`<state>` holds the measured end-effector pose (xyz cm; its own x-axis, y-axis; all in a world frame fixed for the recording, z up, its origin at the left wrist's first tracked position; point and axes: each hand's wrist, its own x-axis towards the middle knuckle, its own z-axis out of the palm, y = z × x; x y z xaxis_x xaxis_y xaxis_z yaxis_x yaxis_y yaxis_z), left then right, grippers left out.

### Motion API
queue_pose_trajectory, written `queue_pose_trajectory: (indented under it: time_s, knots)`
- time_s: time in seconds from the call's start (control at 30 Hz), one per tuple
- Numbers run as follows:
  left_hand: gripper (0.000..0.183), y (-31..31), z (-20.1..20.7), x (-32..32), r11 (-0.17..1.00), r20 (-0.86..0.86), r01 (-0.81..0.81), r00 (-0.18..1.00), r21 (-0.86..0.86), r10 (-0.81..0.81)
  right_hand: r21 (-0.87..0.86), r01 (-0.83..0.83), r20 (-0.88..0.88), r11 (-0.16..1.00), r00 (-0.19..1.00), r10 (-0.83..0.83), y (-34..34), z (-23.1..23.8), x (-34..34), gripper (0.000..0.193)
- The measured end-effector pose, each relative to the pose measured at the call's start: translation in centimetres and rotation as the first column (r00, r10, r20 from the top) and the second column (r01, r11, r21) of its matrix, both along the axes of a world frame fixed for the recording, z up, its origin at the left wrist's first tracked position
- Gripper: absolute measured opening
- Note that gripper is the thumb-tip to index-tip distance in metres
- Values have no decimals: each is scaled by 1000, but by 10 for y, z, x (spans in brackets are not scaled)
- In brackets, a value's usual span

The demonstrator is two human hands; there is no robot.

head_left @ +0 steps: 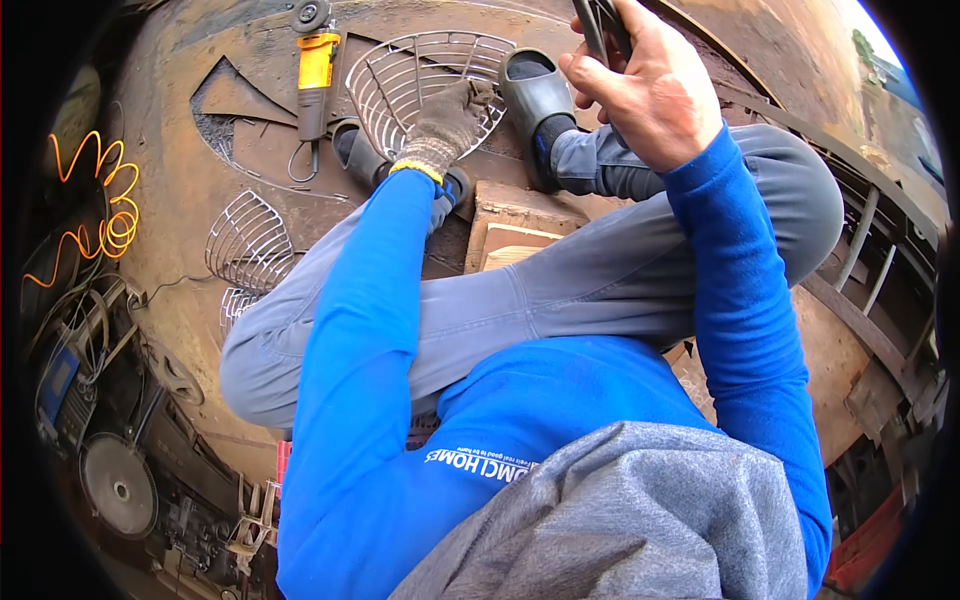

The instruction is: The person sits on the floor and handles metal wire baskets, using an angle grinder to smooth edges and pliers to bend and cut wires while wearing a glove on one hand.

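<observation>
My left hand [445,125], in a grey knit glove with a yellow cuff, is closed on the inner side of a fan-shaped metal grille [385,85] of curved bars. The grille lies on the ground between my feet. My bare right hand [650,85] is raised at the upper right, with its fingers wrapped round a dark two-barred object [603,30]. The upper edge cuts that object off, so its kind cannot be made out. A yellow and dark angle grinder [316,75] lies left of the grille, its disc pointing away from me.
A second curved grille [250,240] lies by my left knee. A wooden block [510,225] stands between my legs. An orange coiled hose [120,215] hangs at the left, above a large round disc [119,485]. Metal rails [860,235] run along the right.
</observation>
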<state>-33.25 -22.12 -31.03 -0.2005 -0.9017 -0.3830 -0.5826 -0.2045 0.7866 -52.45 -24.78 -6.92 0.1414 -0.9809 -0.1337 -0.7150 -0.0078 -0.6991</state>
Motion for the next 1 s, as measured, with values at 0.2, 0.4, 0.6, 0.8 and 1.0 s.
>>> queue_pose_trajectory:
  time_s: [0.2,0.4,0.6,0.8,1.0]
  knots:
    - [26,-2,16,1,996,-7,90,996,-19,-90,-109,-97,-1,989,995,97,4,-45,5,40]
    - [28,-4,1,4,974,97,186,980,-132,-174,7,-155,-23,988,988,155,12,-67,6,38]
    - [28,-7,-2,4,973,2,210,978,-91,-211,75,-170,-95,983,980,176,18,-77,6,45]
    - [28,-15,2,4,935,40,353,935,-32,-352,180,-137,-69,974,986,152,19,-73,12,46]
    - [34,-34,5,-3,792,93,607,794,-59,-601,355,175,-71,918,984,-161,63,-137,21,47]
